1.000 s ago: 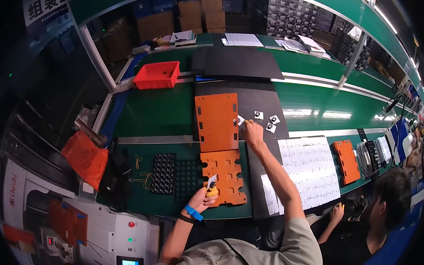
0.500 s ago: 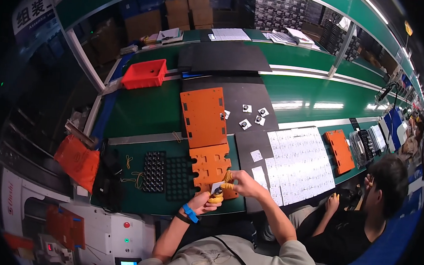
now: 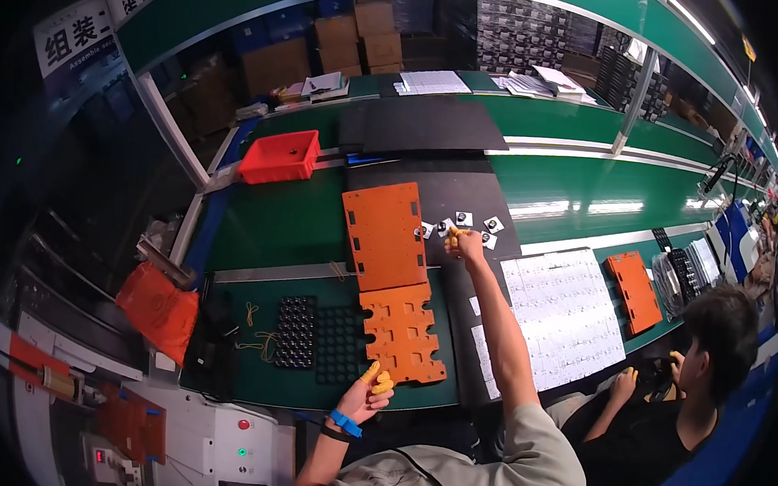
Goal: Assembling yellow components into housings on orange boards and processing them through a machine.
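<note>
My right hand (image 3: 466, 242), with yellow finger covers, reaches over the black mat (image 3: 411, 169). Its fingertips pinch the edge of a small white card with a round black part (image 3: 445, 226). Several similar cards lie around it, such as one card (image 3: 464, 219) just beyond the fingers; my hand may hide another. Near the bench's front edge, my left hand (image 3: 371, 397), also in yellow finger covers, has its fingers apart and nothing visible in them. It is beside the near corner of an orange fixture with cut-outs (image 3: 398, 337). The fixture's orange lid plate (image 3: 384, 236) lies folded back beyond it.
Black trays (image 3: 295, 331) stand left of the fixture. A red bin (image 3: 278, 157) is at the back left. White printed sheets (image 3: 563, 316) and another orange fixture (image 3: 634, 292) lie to the right, where a co-worker (image 3: 665, 393) sits close by.
My hands were together over the orange fixture with a white card and black part. My right hand has moved away to the cards on the mat; my left hand is now without the card.
</note>
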Demonstrator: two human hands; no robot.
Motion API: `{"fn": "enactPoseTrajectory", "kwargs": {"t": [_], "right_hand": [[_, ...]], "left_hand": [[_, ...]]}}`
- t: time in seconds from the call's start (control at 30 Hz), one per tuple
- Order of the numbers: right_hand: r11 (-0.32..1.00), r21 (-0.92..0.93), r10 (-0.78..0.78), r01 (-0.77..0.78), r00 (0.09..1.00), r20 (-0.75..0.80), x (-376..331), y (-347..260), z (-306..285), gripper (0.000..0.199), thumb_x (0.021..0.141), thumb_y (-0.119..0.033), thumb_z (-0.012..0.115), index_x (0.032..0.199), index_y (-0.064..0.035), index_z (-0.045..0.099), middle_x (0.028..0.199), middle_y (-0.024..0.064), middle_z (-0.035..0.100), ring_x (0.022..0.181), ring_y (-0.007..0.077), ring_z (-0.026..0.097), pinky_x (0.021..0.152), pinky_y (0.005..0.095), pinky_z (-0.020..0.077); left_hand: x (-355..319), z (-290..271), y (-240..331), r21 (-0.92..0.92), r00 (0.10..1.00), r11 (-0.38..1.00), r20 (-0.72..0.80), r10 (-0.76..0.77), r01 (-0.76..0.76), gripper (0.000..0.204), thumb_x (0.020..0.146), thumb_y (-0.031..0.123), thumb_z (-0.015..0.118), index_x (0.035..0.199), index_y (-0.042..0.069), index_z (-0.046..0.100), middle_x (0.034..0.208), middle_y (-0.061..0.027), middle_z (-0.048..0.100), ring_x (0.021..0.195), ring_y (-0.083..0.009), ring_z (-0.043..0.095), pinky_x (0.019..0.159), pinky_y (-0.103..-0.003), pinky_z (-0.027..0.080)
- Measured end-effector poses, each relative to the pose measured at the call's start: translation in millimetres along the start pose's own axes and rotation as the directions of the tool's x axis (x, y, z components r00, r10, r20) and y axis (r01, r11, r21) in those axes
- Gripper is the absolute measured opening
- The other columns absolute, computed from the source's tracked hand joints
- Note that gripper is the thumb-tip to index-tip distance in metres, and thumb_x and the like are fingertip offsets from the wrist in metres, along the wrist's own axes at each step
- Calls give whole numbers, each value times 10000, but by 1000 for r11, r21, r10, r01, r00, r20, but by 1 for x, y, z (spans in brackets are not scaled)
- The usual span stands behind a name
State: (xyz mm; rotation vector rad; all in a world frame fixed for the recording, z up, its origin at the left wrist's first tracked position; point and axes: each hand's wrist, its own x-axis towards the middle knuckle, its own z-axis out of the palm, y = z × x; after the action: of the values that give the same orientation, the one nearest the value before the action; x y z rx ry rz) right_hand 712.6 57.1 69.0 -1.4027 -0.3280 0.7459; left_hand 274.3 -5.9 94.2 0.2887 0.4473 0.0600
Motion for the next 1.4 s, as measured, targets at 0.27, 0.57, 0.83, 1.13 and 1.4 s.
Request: {"fn": "enactPoseTrajectory", "kwargs": {"t": [0.27,0.57,0.83,1.13,1.4], "right_hand": [[995,-20,96,-96,995,-29,-31,24,6,251,958,-73,477,1088,21,671,718,138,667,509,204,630,480,316,555],[725,-604,-515,331,843,-156,-250,50,-19,357,895,-119,678,1222,15,633,1029,177,672,879,266,670,772,380,530],[126,-975,-494,181,864,97,-240,71,-32,938,851,-481,667,1463,131,304,1573,287,249,1494,421,156,1186,579,138],[299,-839,-622,455,760,190,-201,84,-7,539,887,-132,628,1362,69,473,1452,275,425,1404,462,313,1155,511,289],[135,-923,-665,362,723,186,-197,80,0,392,907,-88,571,1274,50,570,1388,277,504,1337,443,412,1104,496,355]], "left_hand": [[-7,-7,1,18,997,997,-17,74,-74,369,1048,420,450,848,118,523,650,31,375,490,-68,311,434,-209,242],[-9,25,-14,926,554,-377,329,765,-31,399,819,131,786,1147,-7,604,1032,-137,651,901,-273,603,773,-350,510],[8,30,-59,896,561,-414,427,710,-158,1158,815,350,801,1559,-13,-8,1628,-250,53,1487,-433,157,1204,-434,209],[1,32,-63,907,581,-366,417,699,-210,1121,841,416,759,1569,13,7,1625,-233,126,1475,-414,217,1194,-534,179],[-6,37,-60,907,584,-342,421,694,-246,1028,853,377,759,1554,-15,117,1589,-248,236,1439,-414,284,1166,-438,274]]}}
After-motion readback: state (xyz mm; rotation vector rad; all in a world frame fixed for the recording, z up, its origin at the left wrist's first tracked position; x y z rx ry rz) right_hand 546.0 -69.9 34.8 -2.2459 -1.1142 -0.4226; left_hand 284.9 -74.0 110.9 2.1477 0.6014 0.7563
